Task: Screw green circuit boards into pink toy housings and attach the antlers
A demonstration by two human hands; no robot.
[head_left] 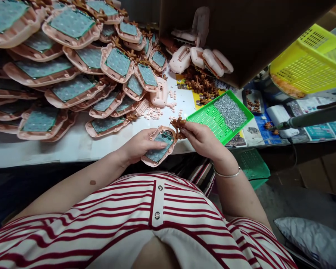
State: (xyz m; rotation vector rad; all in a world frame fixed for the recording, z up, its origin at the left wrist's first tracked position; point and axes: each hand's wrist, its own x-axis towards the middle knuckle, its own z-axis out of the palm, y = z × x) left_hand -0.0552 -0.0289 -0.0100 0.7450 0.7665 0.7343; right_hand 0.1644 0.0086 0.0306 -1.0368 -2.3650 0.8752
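My left hand (144,144) is closed around a pink plastic shell (151,162) with a blue-green panel and circuit board inside, its thumb lying across the panel. At the shell's upper right edge, my right hand (198,136) pinches a small brown figure-shaped plastic piece (179,122). The brown piece is close against the shell's rim; whether it is seated there I cannot tell. Both hands are over the front edge of the white table (123,147). Just beyond the right hand lies a green perforated tray (201,121) with many small silvery screws (231,112) in it.
Stacked pink shells with blue-green panels (70,24) fill the left. Closed pink shells (180,59) lie in a cardboard box (240,48) at the back. Brown pieces (201,84) are heaped behind the tray. A yellow basket (310,63) and a dark rod (316,116) are at right.
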